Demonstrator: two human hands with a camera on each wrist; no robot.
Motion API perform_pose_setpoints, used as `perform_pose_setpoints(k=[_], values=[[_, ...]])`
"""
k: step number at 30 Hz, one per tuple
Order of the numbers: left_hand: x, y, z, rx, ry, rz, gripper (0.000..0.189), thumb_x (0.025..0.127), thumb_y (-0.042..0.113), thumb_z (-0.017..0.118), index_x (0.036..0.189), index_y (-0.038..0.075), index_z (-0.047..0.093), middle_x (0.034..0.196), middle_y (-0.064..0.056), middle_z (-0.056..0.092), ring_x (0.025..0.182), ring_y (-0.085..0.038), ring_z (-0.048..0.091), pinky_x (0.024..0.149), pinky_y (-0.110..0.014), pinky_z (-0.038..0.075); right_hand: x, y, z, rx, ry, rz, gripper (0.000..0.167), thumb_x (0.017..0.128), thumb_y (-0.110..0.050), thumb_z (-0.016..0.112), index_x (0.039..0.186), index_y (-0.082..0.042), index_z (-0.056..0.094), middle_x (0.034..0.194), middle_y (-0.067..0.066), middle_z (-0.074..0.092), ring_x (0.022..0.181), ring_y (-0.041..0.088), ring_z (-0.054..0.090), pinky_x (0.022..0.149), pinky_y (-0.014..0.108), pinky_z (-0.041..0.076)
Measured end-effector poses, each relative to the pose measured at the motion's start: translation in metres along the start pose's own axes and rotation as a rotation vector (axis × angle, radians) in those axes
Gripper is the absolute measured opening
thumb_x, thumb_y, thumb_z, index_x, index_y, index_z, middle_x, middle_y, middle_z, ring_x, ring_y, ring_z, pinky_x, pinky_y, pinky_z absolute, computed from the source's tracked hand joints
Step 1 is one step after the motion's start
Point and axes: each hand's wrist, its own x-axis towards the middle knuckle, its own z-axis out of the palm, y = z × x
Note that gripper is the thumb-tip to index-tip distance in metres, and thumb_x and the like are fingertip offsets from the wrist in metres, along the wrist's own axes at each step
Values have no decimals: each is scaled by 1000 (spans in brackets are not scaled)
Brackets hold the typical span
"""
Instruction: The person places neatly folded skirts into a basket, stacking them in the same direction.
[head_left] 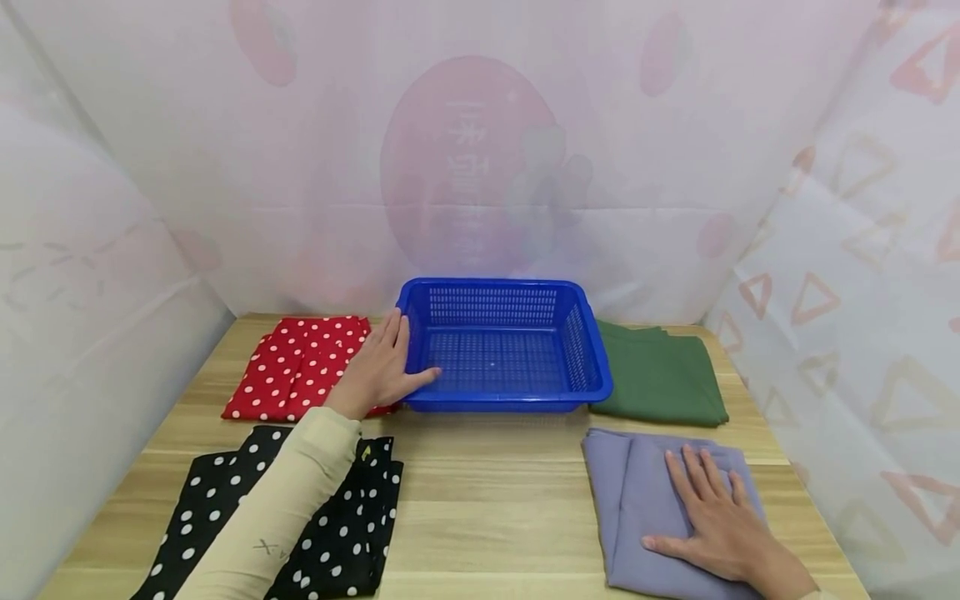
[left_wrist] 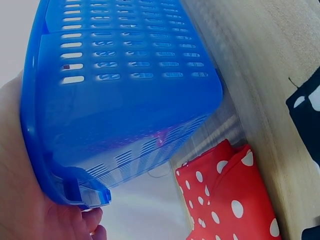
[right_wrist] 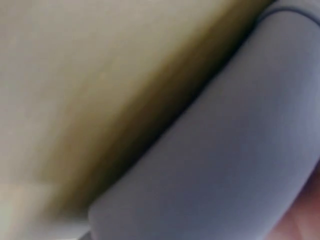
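A blue plastic basket (head_left: 491,402) with slotted walls stands at the back centre; nothing lies in it. My left hand (head_left: 384,367) rests on its left rim, fingers straight along the edge and thumb spread over the near left corner. In the left wrist view, the hand (left_wrist: 20,165) lies along the rim of the basket (left_wrist: 120,105), with fingertips showing past a corner. My right hand (head_left: 716,521) lies flat with spread fingers on a folded lavender cloth (head_left: 633,500) at the front right. The cloth (right_wrist: 215,135) fills much of the right wrist view.
A folded red polka-dot cloth (head_left: 288,375) lies left of the basket, a folded green cloth (head_left: 660,375) right of it. Under my left forearm a black polka-dot cloth (head_left: 345,533) covers the front left. Hanging printed sheets (head_left: 322,167) enclose the wooden table (head_left: 487,500).
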Motion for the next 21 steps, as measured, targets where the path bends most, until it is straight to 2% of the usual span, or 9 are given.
perform_pose_setpoints(k=[7,15,21], values=[[-1,-1,1,-7,3,0,109,99,66,51,164,-11,11,175,-29,8,164,-47,12,134,-58,17,8,-19,-1,-44,8,-31,122,79,-79,73,165,-4,30,168,33,30,153,59,27,111,84,24],[0,-1,4,-12,4,-4,110,97,66,52,165,-10,11,175,-29,9,164,-47,12,134,-59,17,22,-47,0,-29,-20,-49,125,80,-85,66,166,-4,28,169,32,27,156,58,24,116,84,20],[1,-1,3,-10,0,-9,110,97,67,52,165,-10,11,176,-28,8,164,-47,12,134,-59,17,37,-70,2,-24,-72,-59,127,80,-89,61,167,-3,25,171,31,23,158,56,20,118,84,17]])
